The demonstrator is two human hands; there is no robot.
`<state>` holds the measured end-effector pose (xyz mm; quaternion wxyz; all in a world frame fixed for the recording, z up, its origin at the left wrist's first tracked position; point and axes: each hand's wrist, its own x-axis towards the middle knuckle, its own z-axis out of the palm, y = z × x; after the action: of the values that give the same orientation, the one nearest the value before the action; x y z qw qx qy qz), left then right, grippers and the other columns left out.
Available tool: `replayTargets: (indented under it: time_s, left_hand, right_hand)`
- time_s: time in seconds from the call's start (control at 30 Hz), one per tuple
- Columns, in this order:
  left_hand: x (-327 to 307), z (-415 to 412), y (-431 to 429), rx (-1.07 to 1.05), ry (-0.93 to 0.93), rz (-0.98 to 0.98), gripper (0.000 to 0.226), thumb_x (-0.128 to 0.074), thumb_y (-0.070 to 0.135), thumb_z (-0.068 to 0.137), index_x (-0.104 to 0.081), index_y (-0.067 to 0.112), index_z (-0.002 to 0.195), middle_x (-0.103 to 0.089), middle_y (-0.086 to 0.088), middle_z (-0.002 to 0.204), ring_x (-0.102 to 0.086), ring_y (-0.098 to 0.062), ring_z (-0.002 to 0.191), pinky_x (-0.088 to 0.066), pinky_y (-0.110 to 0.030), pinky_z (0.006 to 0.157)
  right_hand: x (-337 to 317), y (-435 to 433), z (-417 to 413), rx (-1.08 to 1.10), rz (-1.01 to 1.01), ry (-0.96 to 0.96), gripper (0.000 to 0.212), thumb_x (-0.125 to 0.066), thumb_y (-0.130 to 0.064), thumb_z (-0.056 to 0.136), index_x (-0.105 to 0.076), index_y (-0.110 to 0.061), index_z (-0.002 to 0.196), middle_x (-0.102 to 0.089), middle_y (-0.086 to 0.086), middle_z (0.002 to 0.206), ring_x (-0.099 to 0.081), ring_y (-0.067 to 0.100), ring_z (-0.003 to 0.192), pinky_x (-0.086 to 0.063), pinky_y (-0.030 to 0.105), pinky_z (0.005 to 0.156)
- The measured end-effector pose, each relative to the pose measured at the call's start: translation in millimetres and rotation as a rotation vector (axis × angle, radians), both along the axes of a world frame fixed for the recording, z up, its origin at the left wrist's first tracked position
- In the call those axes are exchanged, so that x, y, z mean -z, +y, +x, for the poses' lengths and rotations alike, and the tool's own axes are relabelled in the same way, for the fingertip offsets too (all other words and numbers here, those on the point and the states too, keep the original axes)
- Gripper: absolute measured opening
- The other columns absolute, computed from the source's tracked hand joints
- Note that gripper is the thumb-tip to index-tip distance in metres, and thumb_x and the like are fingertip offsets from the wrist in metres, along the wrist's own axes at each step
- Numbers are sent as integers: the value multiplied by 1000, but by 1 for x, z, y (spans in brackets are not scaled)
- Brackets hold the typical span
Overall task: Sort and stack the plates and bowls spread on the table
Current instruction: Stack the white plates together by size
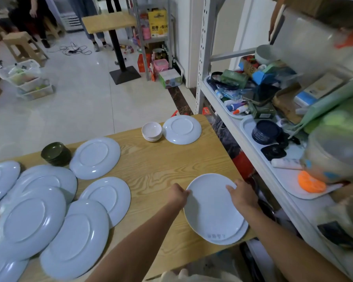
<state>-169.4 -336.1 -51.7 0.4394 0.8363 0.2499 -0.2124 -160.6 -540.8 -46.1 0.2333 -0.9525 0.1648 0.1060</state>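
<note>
- At the near right edge of the wooden table (151, 169), two pale plates lie one over the other: the top plate (212, 208) covers most of the lower plate (242, 231), whose rim shows only at the near right side
- Both hands grasp the top plate: the left hand (178, 195) has its fingers curled round the left rim, and the right hand (243, 195) clasps the right rim with its thumb laid on the plate's face
- On the left half of the table a cluster of upturned plates (29, 222) overlaps; at least six can be counted, and the cluster runs off the left and near edges of the view, so the full number cannot be told
- One single upturned plate (95, 157) lies apart from that cluster, just beside one stack of dark green bowls (56, 153); how many bowls are in the stack cannot be told
- At the far right corner one more upturned plate, the far plate (181, 129), lies just beside one stack of small white bowls (152, 132), several deep, exact number unclear
- To the right of the table stands a metal shelf rack (204, 58) crowded with boxes, tubes and containers
</note>
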Motion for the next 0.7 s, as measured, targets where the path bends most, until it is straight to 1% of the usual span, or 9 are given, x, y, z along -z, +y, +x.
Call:
replayTargets:
  time_s: [0.1, 0.2, 0.27, 0.33, 0.4, 0.47, 0.53, 0.63, 0.7]
  left_hand:
    - [7, 0, -7, 40, 24, 3, 20, -59, 28, 87, -46, 14, 80, -62, -13, 85, -64, -32, 81, -54, -40, 76]
    - [6, 1, -13, 94, 35, 23, 13, -53, 26, 89, -49, 14, 91, -66, -16, 99, -65, -33, 91, -53, -39, 82]
    - [7, 3, -16, 143, 31, 52, 17, -50, 23, 91, -56, 10, 101, -66, -16, 105, -63, -33, 99, -51, -36, 84]
    - [11, 4, -17, 184, 38, 75, 22, -48, 16, 91, -58, 7, 108, -65, -16, 109, -61, -32, 103, -48, -33, 84]
    - [12, 4, -19, 209, 26, 115, 23, -46, 13, 89, -59, 9, 108, -62, -15, 113, -59, -31, 104, -47, -34, 86]
    - [12, 4, -19, 209, 16, 166, 25, -45, 14, 89, -59, 12, 110, -55, -13, 118, -56, -31, 106, -44, -33, 90]
    - [14, 4, -19, 198, 13, 174, 31, -46, 17, 90, -55, 13, 120, -47, -13, 125, -55, -31, 109, -44, -34, 94]
    - [16, 3, -19, 201, 51, 101, 51, -49, 28, 93, -35, 13, 141, -38, -15, 138, -48, -33, 122, -42, -39, 102]
    - [17, 2, -20, 201, 128, -18, 56, -49, 37, 94, -34, 13, 141, -40, -14, 139, -49, -33, 122, -45, -42, 101]
  right_hand:
    - [1, -3, 0, 31, -52, 2, 39, -53, -33, 95, -56, -5, 120, -60, 14, 121, -57, 33, 113, -47, 38, 86]
    - [2, -7, 1, 35, -138, 8, 35, -52, -34, 94, -58, -7, 117, -62, 12, 119, -56, 31, 113, -47, 39, 85]
    - [4, -11, -1, 4, -230, 37, 33, -51, -34, 94, -60, -10, 115, -60, 10, 119, -51, 28, 116, -45, 38, 87]
    - [8, -16, -3, 1, -257, 79, 33, -50, -33, 94, -61, -12, 117, -57, 10, 121, -47, 27, 118, -43, 38, 90]
    - [14, -19, -7, 26, -204, 124, 33, -51, -32, 93, -61, -13, 118, -53, 11, 123, -45, 29, 119, -43, 39, 92]
    - [18, -21, -9, 78, -98, 165, 34, -53, -33, 91, -60, -12, 117, -51, 13, 123, -45, 32, 119, -47, 43, 92]
    - [22, -22, -12, 154, 34, 209, 39, -55, -38, 88, -58, -12, 117, -53, 13, 122, -51, 35, 114, -47, 46, 93]
    - [28, -22, -14, 286, 182, 270, 55, -53, -50, 85, -55, -11, 124, -58, 11, 125, -57, 36, 111, -47, 46, 95]
    - [27, -16, -13, 337, 215, 293, 61, -51, -51, 88, -52, -5, 128, -57, 14, 129, -56, 36, 113, -47, 41, 96]
